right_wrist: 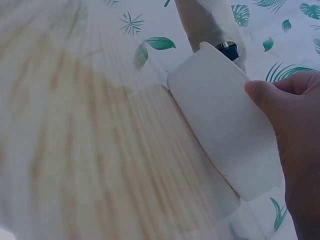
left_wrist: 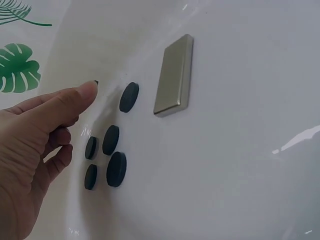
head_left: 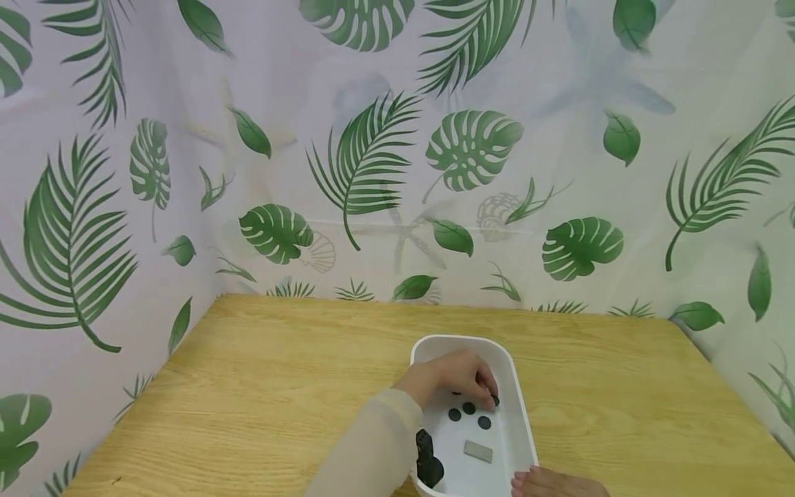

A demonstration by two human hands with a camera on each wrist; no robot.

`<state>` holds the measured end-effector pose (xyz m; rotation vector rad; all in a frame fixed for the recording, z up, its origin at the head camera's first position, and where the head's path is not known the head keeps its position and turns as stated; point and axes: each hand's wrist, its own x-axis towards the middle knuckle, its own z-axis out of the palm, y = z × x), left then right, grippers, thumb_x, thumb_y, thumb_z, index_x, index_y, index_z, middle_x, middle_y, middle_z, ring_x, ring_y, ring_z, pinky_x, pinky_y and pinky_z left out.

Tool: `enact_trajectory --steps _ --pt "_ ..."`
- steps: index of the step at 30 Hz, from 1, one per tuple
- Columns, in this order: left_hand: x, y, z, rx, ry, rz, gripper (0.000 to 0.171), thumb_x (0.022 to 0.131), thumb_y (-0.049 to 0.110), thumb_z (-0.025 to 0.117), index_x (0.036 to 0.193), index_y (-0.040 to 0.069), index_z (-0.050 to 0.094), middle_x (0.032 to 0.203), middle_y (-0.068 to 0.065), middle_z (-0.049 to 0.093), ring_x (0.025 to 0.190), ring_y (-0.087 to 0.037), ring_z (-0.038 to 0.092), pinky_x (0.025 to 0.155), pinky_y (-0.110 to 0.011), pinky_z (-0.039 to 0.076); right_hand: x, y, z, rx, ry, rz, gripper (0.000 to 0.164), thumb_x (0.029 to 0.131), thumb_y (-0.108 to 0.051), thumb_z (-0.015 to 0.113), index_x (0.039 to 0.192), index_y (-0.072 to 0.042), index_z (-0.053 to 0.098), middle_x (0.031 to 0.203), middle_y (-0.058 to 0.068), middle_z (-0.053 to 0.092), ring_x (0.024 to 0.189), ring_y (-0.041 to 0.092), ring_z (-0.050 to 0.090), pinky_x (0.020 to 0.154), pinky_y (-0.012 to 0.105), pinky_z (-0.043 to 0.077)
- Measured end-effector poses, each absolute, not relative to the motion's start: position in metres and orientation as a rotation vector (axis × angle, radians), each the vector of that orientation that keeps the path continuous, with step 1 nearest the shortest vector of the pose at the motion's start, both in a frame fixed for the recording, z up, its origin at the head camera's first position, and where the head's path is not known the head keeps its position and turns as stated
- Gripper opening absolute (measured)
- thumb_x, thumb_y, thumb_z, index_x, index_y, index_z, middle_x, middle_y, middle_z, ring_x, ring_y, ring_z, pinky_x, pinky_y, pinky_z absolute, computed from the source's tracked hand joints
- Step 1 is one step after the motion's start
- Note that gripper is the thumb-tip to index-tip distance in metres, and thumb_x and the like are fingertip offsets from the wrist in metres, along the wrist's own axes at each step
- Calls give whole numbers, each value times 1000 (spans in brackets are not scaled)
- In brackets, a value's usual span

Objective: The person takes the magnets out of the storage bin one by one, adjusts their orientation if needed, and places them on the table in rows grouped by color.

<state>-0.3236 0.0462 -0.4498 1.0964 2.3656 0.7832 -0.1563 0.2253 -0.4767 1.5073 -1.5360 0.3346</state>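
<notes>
1. Right hand (head_left: 555, 483): at the near right corner of the white bin (head_left: 513, 435). Fingers over the rim, thumb on the outer wall, so it's gripping the edge.
2. Black device (head_left: 428, 461): beside the left sleeve (head_left: 366, 449), at the bin's left side.
3. Grey metal bar (head_left: 478, 451): flat on the bin floor, nearer than the discs, touching none of them.
4. Loose black discs (left_wrist: 116, 169): 5 in the left wrist view, loosely grouped on the bin floor between bar and far end.
5. Left hand (head_left: 462, 376): reaches in over the bin's left side. Thumb and finger pinch 1 held disc (head_left: 495, 400), near the right wall; only a sliver shows in the left wrist view. Other fingers curled.
6. Wood-grain table (head_left: 267, 393): under the bin, runs back to the wall.
7. White sheet (head_left: 279, 179): green leaf print, hangs behind the table and along both sides.
</notes>
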Motion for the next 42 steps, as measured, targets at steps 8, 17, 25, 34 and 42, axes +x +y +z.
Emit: enact_trajectory --steps 8,17,25,34,42 --pt "-329 42 -442 1087 2334 898 10 80 19 76 90 16 73 69 9 58 61 -2 48 57 -15 41 -148 224 -483 1459 -1614 366 28 92 -25 61 106 -4 70 97 15 70 93 19 68 87 25 50" --pt "-327 36 -419 1129 2343 910 10 81 21 76 89 16 72 68 7 55 62 -4 48 58 -16 40 -154 220 -481 1457 -1556 419 26 93 -22 60 103 0 70 94 15 71 91 20 68 86 26 51" --pt "-326 32 -406 1197 2366 861 13 82 24 75 92 16 72 72 8 54 66 -2 47 60 -15 39 -152 227 -486 1484 -1646 423 31 92 -26 61 107 0 69 98 15 71 95 19 67 95 25 45" --pt "-323 18 -397 1261 2376 845 14 82 23 74 92 13 72 68 7 51 61 -2 44 57 -15 37 -153 227 -486 1498 -1620 436 28 92 -24 62 107 -1 70 98 17 70 94 21 68 94 26 46" --pt "-318 2 -384 1308 2389 891 14 82 21 74 93 12 72 68 6 50 63 -3 43 58 -15 37 -157 223 -485 1470 -1524 462 27 92 -21 62 103 3 70 93 17 71 91 21 68 85 27 51"
